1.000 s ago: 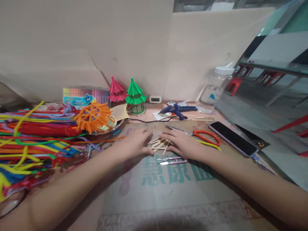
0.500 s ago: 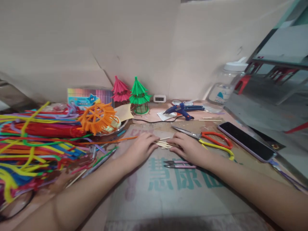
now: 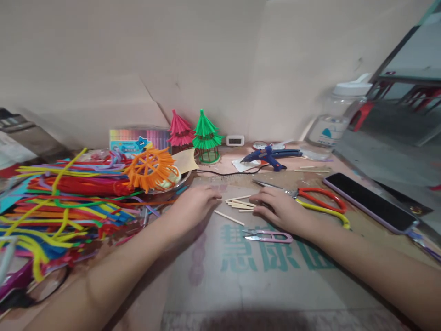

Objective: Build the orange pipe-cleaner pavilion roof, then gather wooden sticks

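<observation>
Several short pale wooden sticks [image 3: 237, 203] lie loosely bunched on the board between my hands. A single stick [image 3: 229, 217] lies slantwise, apart from the bunch, near my left fingertips. My left hand [image 3: 196, 204] rests to the left, its fingers loosely bent and nothing visible in them; its thumb is mostly hidden. At the right ends of the sticks is my right hand [image 3: 277, 202], thumb and fingers apart, touching or nearly touching them. Just below lie pink-handled thread snips [image 3: 270, 236]. Scissors [image 3: 319, 200] with red and yellow handles lie beyond my right hand.
Colourful pipe cleaners [image 3: 76, 197] and an orange wheel-shaped craft [image 3: 150, 168] crowd the left. At the back stand a green tree-like craft [image 3: 207, 135], a small clock [image 3: 235, 140] and a blue glue gun [image 3: 265, 158]. A phone [image 3: 370, 201] and a bottle [image 3: 339, 115] are right.
My left hand has drawn away leftward from the sticks, and one stick now lies apart at a slant. The sticks are more spread out. The whole view has shifted slightly.
</observation>
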Demonstrator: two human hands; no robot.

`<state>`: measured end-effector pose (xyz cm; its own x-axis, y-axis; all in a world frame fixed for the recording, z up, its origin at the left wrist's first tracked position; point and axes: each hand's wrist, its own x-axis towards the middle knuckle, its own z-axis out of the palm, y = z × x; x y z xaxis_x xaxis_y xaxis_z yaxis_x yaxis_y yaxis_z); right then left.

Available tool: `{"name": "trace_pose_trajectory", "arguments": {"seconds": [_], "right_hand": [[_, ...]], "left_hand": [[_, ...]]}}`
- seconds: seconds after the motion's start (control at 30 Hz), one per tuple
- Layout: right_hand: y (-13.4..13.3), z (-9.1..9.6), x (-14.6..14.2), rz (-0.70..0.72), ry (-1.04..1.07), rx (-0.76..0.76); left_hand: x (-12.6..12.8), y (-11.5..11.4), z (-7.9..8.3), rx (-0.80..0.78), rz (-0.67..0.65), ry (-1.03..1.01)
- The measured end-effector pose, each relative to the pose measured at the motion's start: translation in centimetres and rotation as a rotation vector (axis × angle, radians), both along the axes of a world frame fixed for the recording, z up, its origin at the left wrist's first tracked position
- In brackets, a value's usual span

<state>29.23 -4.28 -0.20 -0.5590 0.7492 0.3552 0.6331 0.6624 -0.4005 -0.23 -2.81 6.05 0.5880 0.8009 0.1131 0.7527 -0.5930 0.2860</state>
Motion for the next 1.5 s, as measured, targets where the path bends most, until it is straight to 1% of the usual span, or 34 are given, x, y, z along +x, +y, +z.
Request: {"name": "trace_pose_trajectory", "arguments": {"seconds": [0.1,0.17,0.23,0.37,0.43,0.5,0.57,0.63,0.7,0.77,0.87,0.93,1.03,1.17,1.23,1.37,1.43,1.5], "right_hand": [[0.1,0.1,0.0,-0.006,-0.002,-0.010],[0.1,0.2,0.1,-0.005,0.006,-0.015],[0.1,0.2,0.1,-0.003,0.013,-0.015],[0.1,0.4,0.1,-0.007,0.007,-0.010],[0.1,0.3,0.1,-0.004,0.009,-0.007],[0.0,0.2,0.0,0.000,0.019,-0.005],[0.1,0.0,0.0,0.001,0.025,-0.005],[0.1,-0.2,0.0,0.002,0.025,-0.004],[0.2,-0.3,0.0,0.005,0.022,-0.004],[0.2,-0.3,0.1,0.004,0.027,-0.006],[0.2,-0.2,0.1,-0.001,0.046,0.003],[0.3,-0.2,0.1,0.000,0.057,0.011],[0.3,-0.1,0.1,0.006,0.062,0.013],[0.3,0.1,0.1,0.019,0.059,0.009],[0.4,0.1,0.1,0.020,0.057,0.008],[0.3,0.1,0.1,0.019,0.065,-0.001],[0.2,0.2,0.1,0.019,0.066,-0.010],[0.1,0.4,0.1,0.017,0.048,-0.020]], "left_hand": [[-0.7,0.2,0.7,-0.046,-0.007,0.060],[-0.7,-0.1,0.7,-0.100,-0.041,0.094],[-0.4,-0.5,0.3,-0.139,-0.072,0.113],[0.5,-1.1,-0.9,-0.121,-0.064,0.105],[0.6,-1.0,-0.9,-0.111,-0.050,0.092],[0.2,-0.7,-0.2,-0.046,-0.019,0.084],[-0.6,-0.1,0.7,0.082,0.045,0.069],[-1.6,0.7,1.2,0.223,0.135,0.042],[-2.6,1.6,1.0,0.329,0.214,0.025],[-3.2,2.3,0.2,0.364,0.229,0.047],[-3.3,2.9,-1.1,0.353,0.184,0.061],[-3.0,2.8,-1.4,0.342,0.147,0.057],[-2.0,1.9,-1.3,0.318,0.102,0.039],[-0.8,0.5,-1.1,0.260,0.002,0.057],[-0.9,0.5,-0.9,0.267,0.005,0.087],[-1.9,1.3,-0.3,0.298,0.079,0.069],[-1.8,1.3,-0.2,0.284,0.050,0.035],[-1.2,0.7,-0.6,0.246,-0.024,0.013]]}}
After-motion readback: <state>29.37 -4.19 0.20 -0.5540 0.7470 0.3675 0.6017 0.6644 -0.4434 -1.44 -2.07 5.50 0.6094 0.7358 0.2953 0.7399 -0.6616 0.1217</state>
